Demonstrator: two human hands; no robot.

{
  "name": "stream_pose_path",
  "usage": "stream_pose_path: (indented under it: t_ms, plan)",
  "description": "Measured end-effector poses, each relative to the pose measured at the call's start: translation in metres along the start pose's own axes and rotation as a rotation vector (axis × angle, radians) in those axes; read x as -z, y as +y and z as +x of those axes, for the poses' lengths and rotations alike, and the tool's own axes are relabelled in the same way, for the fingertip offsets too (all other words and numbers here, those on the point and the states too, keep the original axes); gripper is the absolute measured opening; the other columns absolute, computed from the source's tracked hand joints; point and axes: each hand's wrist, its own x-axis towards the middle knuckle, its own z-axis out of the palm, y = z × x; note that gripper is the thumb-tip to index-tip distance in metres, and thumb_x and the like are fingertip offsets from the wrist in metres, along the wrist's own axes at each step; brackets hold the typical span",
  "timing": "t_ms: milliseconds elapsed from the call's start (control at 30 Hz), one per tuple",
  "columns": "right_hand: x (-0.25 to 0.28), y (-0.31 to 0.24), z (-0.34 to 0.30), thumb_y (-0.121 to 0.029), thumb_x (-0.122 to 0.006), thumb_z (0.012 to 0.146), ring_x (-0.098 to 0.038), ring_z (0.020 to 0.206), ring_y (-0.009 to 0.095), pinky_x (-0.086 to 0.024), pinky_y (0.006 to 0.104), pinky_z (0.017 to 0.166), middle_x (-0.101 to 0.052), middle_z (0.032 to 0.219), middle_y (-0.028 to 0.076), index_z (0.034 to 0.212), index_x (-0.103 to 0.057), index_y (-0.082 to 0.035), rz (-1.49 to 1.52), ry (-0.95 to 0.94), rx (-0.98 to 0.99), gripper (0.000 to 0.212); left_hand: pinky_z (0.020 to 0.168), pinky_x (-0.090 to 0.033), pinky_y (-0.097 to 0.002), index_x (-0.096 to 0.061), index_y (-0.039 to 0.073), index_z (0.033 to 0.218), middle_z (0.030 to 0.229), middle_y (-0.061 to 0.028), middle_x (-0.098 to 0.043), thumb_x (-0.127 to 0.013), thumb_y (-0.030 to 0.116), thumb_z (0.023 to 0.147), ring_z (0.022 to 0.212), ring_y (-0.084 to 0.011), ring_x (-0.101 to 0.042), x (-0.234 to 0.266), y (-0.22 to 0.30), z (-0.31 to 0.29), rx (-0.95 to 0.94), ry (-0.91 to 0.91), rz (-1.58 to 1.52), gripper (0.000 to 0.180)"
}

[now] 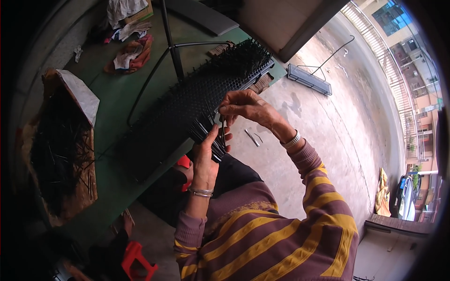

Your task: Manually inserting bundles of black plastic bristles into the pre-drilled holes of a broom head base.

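Note:
My left hand [205,152] is wrapped round a bundle of thin black sticks [200,129], which fan out past its fingers. Just above it, my right hand [246,107] is pinched at the top of a thin dark strip, close to the bundle. Behind both hands lies a long black perforated panel [187,100] on a green table [105,122]. Dense black bristly pieces [243,58] cover the panel's far end. Its near left part is dark, so the holes there are hard to make out.
An open cardboard box [89,180] of loose black sticks sits on the table's left. A dark metal stand [174,56] rises behind the panel. Crumpled cloths [133,54] lie at the back. A red stool [136,260] stands lower left; a long-handled dustpan [309,79] rests on the floor.

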Motion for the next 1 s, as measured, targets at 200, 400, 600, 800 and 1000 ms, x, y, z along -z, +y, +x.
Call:
stream_pose_path:
  t_ms: [200, 400, 600, 800, 1000]
  plan:
    - [0.007, -0.007, 0.025, -0.01, -0.059, 0.095, -0.068, 0.073, 0.014, -0.054, 0.0268, 0.065, -0.066, 0.079, 0.007, 0.095, -0.056, 0.0, -0.179, 0.384, 0.379, 0.01, 0.081, -0.054, -0.0371, -0.064, 0.01, 0.103, 0.094, -0.0041, -0.069, -0.068, 0.029, 0.09, 0.089, -0.0173, -0.066, 0.003, 0.008, 0.015, 0.033, 0.096, -0.165, 0.023]
    - [0.027, 0.015, 0.072, -0.008, -0.057, 0.096, -0.069, 0.071, 0.014, -0.053, 0.0256, 0.064, -0.068, 0.079, 0.008, 0.098, -0.056, -0.002, -0.611, 0.753, 0.633, 0.007, 0.081, -0.055, -0.0404, -0.063, 0.01, 0.098, 0.089, -0.0044, -0.067, -0.066, 0.025, 0.091, 0.088, -0.0174, -0.066, 0.005, -0.006, 0.022, 0.104, 0.128, -0.212, 0.017]
    - [0.03, 0.032, 0.08, -0.007, -0.057, 0.095, -0.068, 0.065, 0.016, -0.052, 0.0257, 0.057, -0.065, 0.076, 0.009, 0.097, -0.056, -0.002, -0.768, 0.755, 0.665, 0.006, 0.081, -0.056, -0.0419, -0.063, 0.009, 0.099, 0.09, -0.0051, -0.067, -0.064, 0.022, 0.091, 0.089, -0.0185, -0.066, 0.003, -0.003, 0.02, 0.122, 0.136, -0.203, 0.015]
    - [0.029, 0.023, 0.077, -0.007, -0.058, 0.094, -0.066, 0.06, 0.017, -0.049, 0.0274, 0.052, -0.063, 0.072, 0.01, 0.096, -0.054, -0.002, -0.849, 0.724, 0.668, 0.006, 0.077, -0.057, -0.0405, -0.064, 0.009, 0.099, 0.089, -0.0049, -0.066, -0.064, 0.02, 0.091, 0.085, -0.0187, -0.067, 0.003, -0.002, 0.018, 0.12, 0.131, -0.174, 0.013]
    - [0.037, 0.019, 0.084, -0.007, -0.056, 0.095, -0.064, 0.057, 0.017, -0.048, 0.0292, 0.05, -0.062, 0.072, 0.01, 0.093, -0.052, -0.002, -0.898, 0.652, 0.587, 0.007, 0.064, -0.057, -0.0357, -0.064, 0.008, 0.091, 0.078, -0.0046, -0.065, -0.067, 0.017, 0.089, 0.07, -0.0166, -0.065, 0.002, -0.003, 0.018, 0.083, 0.154, -0.17, 0.01]
